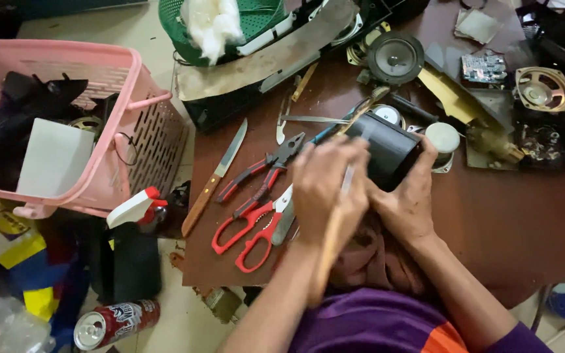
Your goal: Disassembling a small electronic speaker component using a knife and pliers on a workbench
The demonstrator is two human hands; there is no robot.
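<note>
The black cylinder [387, 151] rests at the near middle of the brown table [524, 222], lying on its side just above the person's lap. The right hand [407, 202] wraps its fingers around the casing from below, steadying it. The left hand [325, 189] is closed on a wooden-handled tool [331, 242], tip toward the cylinder. It looks rigid, smooth plastic, fairly light, apt to roll; gripping around the barrel seems safest. Red scissors [250, 232] and pliers [266, 173] lie just beside
</note>
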